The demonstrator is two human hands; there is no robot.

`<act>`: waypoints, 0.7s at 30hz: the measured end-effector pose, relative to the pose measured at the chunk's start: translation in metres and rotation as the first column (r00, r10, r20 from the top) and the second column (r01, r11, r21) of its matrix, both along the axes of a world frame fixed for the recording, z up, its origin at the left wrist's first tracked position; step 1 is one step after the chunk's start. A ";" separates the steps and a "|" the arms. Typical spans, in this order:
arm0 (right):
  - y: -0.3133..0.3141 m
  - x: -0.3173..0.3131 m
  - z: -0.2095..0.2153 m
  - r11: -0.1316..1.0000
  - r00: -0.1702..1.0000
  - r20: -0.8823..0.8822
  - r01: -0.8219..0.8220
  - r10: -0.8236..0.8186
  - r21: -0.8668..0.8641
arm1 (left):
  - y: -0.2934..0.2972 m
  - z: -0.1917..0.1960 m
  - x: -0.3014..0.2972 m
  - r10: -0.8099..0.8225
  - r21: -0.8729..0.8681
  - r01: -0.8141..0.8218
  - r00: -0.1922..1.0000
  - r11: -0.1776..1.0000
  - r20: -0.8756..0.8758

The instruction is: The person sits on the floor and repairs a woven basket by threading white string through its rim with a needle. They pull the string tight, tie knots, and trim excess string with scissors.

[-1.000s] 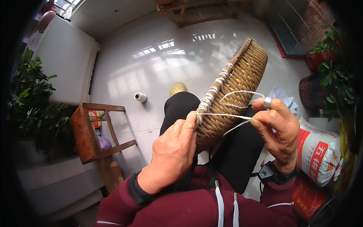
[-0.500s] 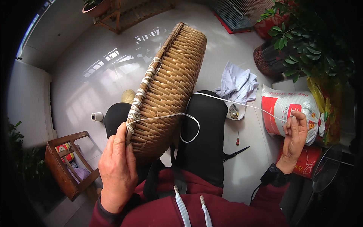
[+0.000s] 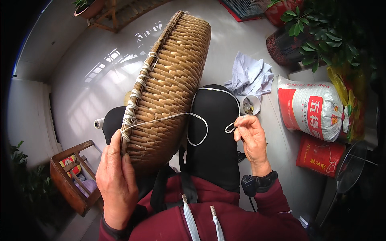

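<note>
Woven basket, rim lashing in progress, held across the person's lap.
Left hand (image 3: 116, 182) grips the basket (image 3: 169, 88) at its near rim, thumb pressing the lashing. Right hand (image 3: 251, 136) pinches the white cord (image 3: 193, 120) beside the right knee, looped and slack. Risks, as judged: slack could snag or knot; a lifted thumb could loosen the wraps. Hidden: basket's interior, cord's free end, left fingers behind rim.

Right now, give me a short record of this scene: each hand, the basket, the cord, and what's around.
left hand: grips the basket rim
right hand: pinches the cord
basket: woven, tilted on the lap, rim lashed with white cord
cord: loops from rim to right hand
around: sack, cloth, stool, plants
</note>
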State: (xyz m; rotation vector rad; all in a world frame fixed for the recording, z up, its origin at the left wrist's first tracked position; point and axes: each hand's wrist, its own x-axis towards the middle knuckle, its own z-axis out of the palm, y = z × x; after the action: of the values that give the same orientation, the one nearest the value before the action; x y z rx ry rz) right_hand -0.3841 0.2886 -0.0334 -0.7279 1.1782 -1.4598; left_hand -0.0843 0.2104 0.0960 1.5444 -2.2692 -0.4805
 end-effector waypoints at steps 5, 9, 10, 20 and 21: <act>0.005 0.002 -0.003 0.998 0.957 0.287 0.060 -0.053 -0.015 | 0.000 0.001 -0.001 0.004 0.023 -0.004 1.000 1.000 0.016; 0.010 0.008 -0.009 0.991 0.949 0.290 0.135 -0.127 -0.008 | 0.001 0.002 -0.002 0.012 0.026 -0.013 0.999 1.000 0.033; 0.011 0.009 -0.011 0.989 0.953 0.271 0.147 -0.138 -0.014 | 0.001 0.002 -0.002 0.008 0.037 -0.009 0.999 0.999 0.041; 0.011 0.011 -0.007 0.985 0.563 0.811 0.144 -0.159 0.094 | 0.003 0.004 -0.003 0.019 0.060 -0.023 0.997 0.998 0.069; 0.009 0.014 -0.001 0.995 0.559 0.827 0.103 -0.062 0.005 | 0.003 0.004 -0.003 0.031 0.063 -0.036 0.997 0.997 0.069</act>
State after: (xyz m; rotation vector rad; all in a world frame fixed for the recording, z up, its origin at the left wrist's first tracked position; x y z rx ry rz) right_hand -0.3700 0.2972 -0.0347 0.0633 0.4223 -1.6226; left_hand -0.0871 0.2132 0.1005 1.6507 -2.2950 -0.5032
